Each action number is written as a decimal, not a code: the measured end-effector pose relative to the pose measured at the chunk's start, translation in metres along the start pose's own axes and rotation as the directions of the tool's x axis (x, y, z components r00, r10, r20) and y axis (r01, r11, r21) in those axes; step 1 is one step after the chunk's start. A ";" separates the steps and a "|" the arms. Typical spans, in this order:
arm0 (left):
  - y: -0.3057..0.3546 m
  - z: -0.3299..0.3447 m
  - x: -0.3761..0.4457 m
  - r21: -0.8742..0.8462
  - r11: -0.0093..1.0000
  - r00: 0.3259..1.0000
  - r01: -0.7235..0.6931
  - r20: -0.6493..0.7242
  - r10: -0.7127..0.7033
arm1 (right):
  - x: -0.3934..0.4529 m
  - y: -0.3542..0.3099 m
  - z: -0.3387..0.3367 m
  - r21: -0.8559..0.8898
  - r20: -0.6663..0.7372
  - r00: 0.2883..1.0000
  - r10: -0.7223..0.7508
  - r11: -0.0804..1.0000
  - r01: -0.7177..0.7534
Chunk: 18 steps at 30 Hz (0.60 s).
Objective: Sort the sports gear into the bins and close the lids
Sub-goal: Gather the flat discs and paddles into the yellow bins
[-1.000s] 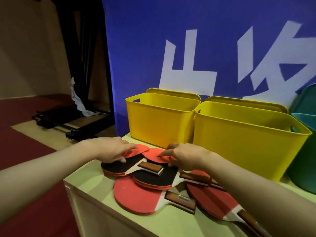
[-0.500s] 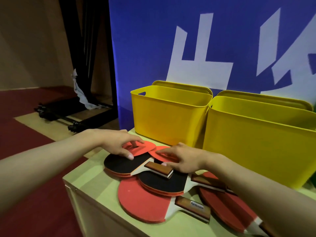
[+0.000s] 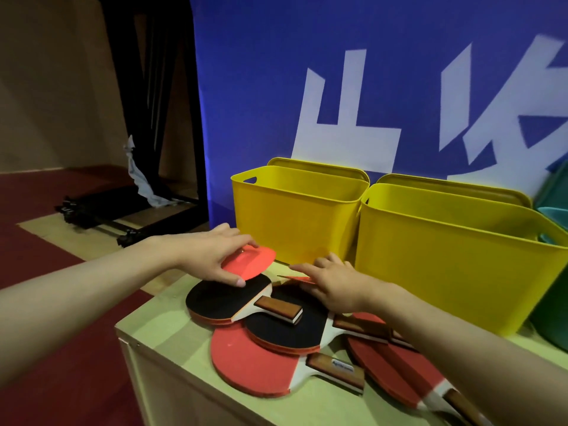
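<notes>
Two bins: glossy yellow plastic tubs [image 3: 295, 210] and [image 3: 455, 265], lidless, along bench [image 3: 159, 327] rear edge.
Left hand [image 3: 209, 256]: grip pinching thin red oval disc [image 3: 250, 262], lifted.
Right hand [image 3: 335, 284]: fingers flat on second red disc [image 3: 299, 278].
Paddles: rubber-faced paddle pile [image 3: 276, 339], wooden handles, near bench front corner.

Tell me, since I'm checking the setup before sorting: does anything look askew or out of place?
The paddles lie in an overlapping heap on the table, handles pointing different ways. The left hand lifts a small red paddle off it. Both yellow bins stand upright.
</notes>
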State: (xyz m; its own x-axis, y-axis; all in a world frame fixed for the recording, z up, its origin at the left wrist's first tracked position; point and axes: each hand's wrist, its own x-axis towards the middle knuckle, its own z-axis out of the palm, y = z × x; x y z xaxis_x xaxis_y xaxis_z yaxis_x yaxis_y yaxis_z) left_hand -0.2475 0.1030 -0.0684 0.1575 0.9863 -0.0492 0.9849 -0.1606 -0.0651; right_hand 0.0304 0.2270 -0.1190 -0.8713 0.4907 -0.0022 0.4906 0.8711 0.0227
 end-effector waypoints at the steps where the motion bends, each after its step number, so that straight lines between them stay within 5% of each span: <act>1: 0.004 -0.005 -0.002 0.049 0.999 0.999 -0.018 -0.032 0.019 | -0.005 0.001 -0.003 -0.045 -0.020 1.000 -0.003 0.999 0.002; 9: 0.048 -0.049 0.006 0.225 0.965 0.956 -0.137 -0.226 0.189 | -0.090 0.007 -0.058 -0.331 -0.333 0.938 -0.092 0.943 -0.025; 18: 0.121 -0.116 0.079 0.244 0.945 0.882 -0.216 -0.366 0.296 | -0.204 0.084 -0.150 -0.127 -0.615 0.762 0.200 0.929 -0.347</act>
State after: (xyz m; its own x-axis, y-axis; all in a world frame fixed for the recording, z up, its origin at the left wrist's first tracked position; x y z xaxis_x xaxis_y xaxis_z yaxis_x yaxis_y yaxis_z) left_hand -0.1076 0.1658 0.0350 0.4572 0.8363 0.3025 0.8794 -0.3742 -0.2945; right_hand 0.2471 0.1974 0.0338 -0.5739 0.5372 0.6181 0.7565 0.6369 0.1489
